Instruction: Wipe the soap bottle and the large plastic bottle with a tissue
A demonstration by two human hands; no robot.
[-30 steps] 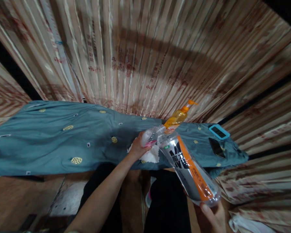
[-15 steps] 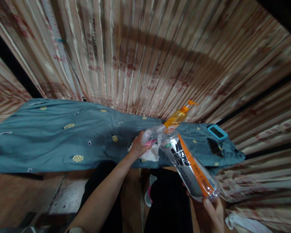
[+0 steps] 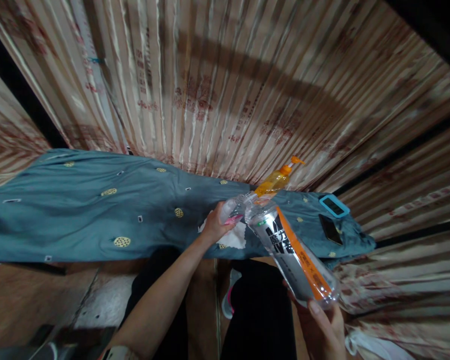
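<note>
Small bottle [image 3: 230, 211] is left of large bottle [image 3: 294, 255]; pump bottle [image 3: 272, 184] behind; phone [image 3: 330, 229] on counter [image 3: 78, 215], right; curtain [image 3: 217, 90] rearmost.

The labelled bottle [image 3: 292, 255] is glossy clear plastic, the tablecloth [image 3: 146, 200] matt, wrinkled fabric.

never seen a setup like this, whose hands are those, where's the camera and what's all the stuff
There's no machine here: these are a person's bare hands, seen by one head-worn camera looking forward and down. The left hand holds a small clear bottle showing some pink. The right hand holds a large clear bottle with a silver and orange label, near its base. Behind them is a yellow pump bottle. On the teal cloth lie something white and papery, a blue-rimmed device and a dark flat slab, perhaps a phone.
</note>
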